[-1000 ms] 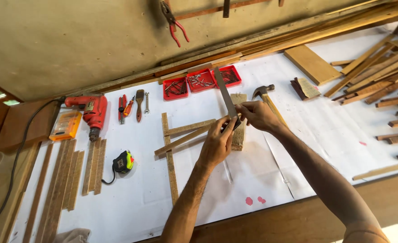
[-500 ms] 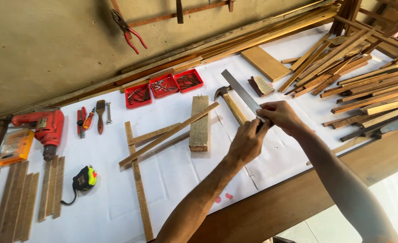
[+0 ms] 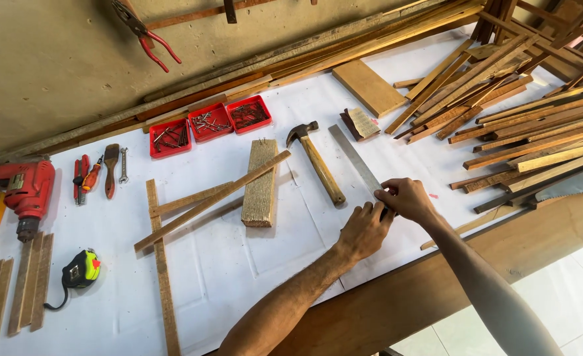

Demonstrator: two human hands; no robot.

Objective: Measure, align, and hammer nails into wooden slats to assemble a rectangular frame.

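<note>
Both of my hands meet at the near end of a flat steel ruler (image 3: 354,155) lying on the white-covered bench (image 3: 238,270). My right hand (image 3: 407,198) pinches the ruler's end from above. My left hand (image 3: 364,231) touches the same end from below, fingers curled on it. A hammer with a wooden handle (image 3: 318,168) lies just left of the ruler. Further left, a thick wooden block (image 3: 260,191) carries a long thin slat (image 3: 212,201) that leans across it onto other slats.
Three red trays of nails and screws (image 3: 209,122) sit at the back. A red drill (image 3: 24,191), screwdrivers, a brush and a tape measure (image 3: 80,270) lie at left. A heap of wooden strips (image 3: 528,118) fills the right side. Pliers (image 3: 143,33) hang on the wall.
My hands carried the ruler from upright over the wooden block rightward and laid it flat on the bench beside the hammer. The view shifted right as well.
</note>
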